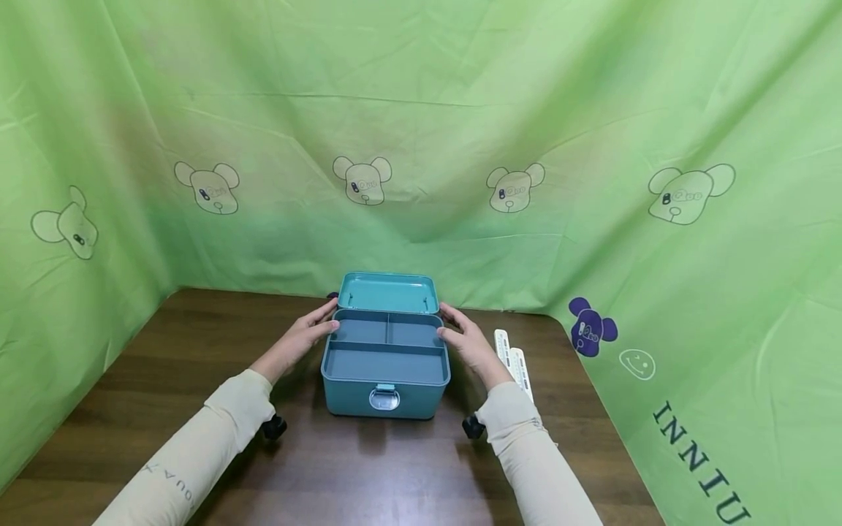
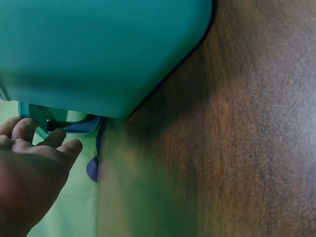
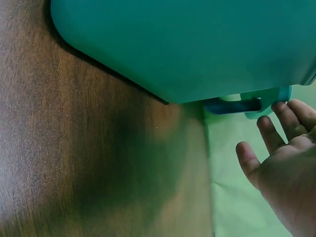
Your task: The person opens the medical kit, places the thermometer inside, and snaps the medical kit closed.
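A teal box (image 1: 384, 398) stands on the table with its lid (image 1: 388, 292) tilted back behind it. A grey-blue tray with three compartments, nothing in them, fills its top. At the box's left rear corner is the left hand (image 1: 301, 340), fingers extended towards the lid's side and thumb at the tray's rim. The right hand (image 1: 468, 343) mirrors it at the right rear corner. Both wrist views show loosely spread fingers beside the lid, the left hand (image 2: 37, 168) and the right hand (image 3: 289, 153); whether they touch the lid is hard to tell. A clear latch (image 1: 384, 397) is on the front.
Two white strips with printed marks (image 1: 503, 347) lie on the wooden table (image 1: 395, 475), right of the box and partly behind the right forearm. Green cloth (image 1: 421, 241) with bear-head drawings hangs around the back and sides. A black object (image 1: 274, 427) is under each wrist.
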`<state>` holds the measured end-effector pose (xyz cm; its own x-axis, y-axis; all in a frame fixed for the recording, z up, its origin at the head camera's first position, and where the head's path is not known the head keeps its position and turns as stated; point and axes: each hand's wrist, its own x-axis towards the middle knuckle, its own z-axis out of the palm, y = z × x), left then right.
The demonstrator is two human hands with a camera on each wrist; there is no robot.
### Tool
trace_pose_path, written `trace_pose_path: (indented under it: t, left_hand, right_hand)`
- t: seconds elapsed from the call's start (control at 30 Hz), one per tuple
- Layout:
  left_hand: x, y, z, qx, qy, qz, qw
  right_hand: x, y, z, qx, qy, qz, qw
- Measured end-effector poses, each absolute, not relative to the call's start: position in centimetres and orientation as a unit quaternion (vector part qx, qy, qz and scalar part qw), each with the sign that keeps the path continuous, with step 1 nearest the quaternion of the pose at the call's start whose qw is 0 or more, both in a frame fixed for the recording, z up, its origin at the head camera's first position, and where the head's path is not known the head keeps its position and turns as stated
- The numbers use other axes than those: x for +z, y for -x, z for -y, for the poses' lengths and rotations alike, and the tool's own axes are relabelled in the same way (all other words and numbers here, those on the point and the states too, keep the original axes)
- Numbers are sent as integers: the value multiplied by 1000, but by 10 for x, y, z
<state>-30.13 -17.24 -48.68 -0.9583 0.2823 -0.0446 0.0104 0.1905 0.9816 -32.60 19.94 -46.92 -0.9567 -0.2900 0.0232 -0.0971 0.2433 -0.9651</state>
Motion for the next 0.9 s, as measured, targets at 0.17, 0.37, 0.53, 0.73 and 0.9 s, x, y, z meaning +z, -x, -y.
trace_pose_path:
  t: [0.17, 0.37, 0.53, 0.73, 0.9]
  left_hand:
    - [-486, 299, 171, 622, -94, -770, 105]
    - [-481, 296, 168, 614, -85, -777, 104]
    - [-470, 293, 164, 607, -78, -788, 74]
    - [-459, 283, 160, 585, -66, -808, 20]
    - [-459, 273, 159, 562, -62, -825, -8]
  right_hand:
    - [-469, 322, -200, -593, 119, -792, 82]
    - [-464, 319, -202, -561, 125, -814, 81]
    - [-452, 311, -202, -522, 127, -841, 72]
    - [-447, 305, -197, -447, 136, -884, 9]
    - [-442, 295, -199, -391, 159, -906, -28]
